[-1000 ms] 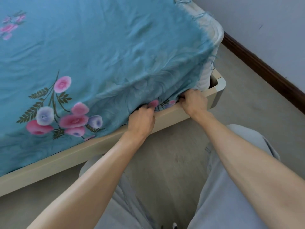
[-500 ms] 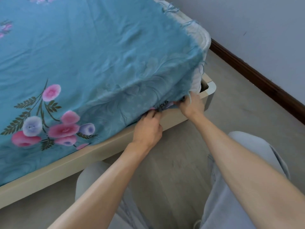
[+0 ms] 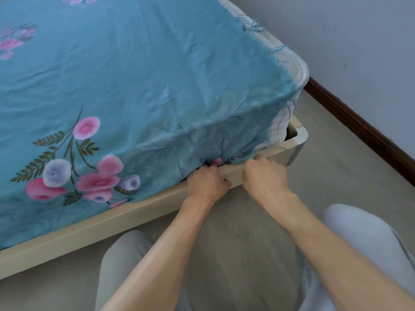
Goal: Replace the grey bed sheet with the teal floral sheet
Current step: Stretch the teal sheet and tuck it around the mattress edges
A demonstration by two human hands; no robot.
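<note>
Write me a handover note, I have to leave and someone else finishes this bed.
Left hand: fingers pushed into the sheet edge at the frame; grip hidden.
Right hand: curled at the hem near the corner; grip hidden.
Done: sheet covers the top and is tucked along the near side.
Left: mattress corner and far edge are bare, with frayed hem loose. No grey sheet in view.

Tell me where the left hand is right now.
In the head view, the left hand is low of centre at the bed frame, fingers pushed under the teal floral sheet hem, beside the right hand.
</note>
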